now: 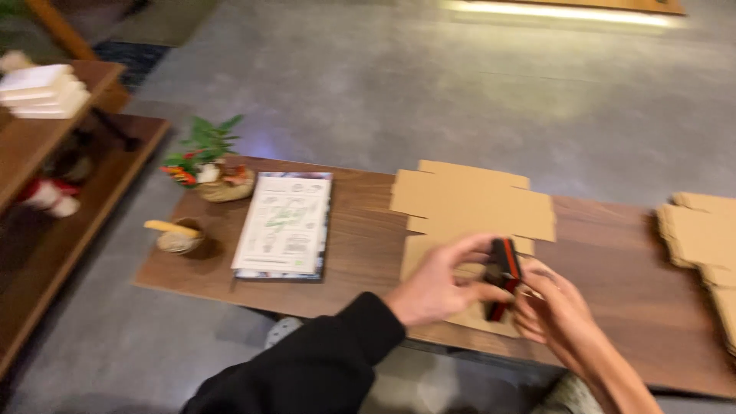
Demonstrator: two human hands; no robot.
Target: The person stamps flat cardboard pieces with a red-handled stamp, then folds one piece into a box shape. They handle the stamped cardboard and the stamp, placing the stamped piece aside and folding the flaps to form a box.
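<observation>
Both hands meet over the table's near edge, the left hand and right hand pinching a small black-and-red flat object between them, just above a flat unfolded brown cardboard box blank on the dark wooden table, with a printed booklet further left.

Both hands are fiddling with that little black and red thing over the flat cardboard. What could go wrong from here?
The small black and red object is pinched between the left hand and right hand near the wooden table's front edge; a slip might drop it to the floor. The flat brown cardboard blank lies loose beneath, so it could slide if pressed. The picture is blurred, so the grip itself is hard to judge.
</observation>
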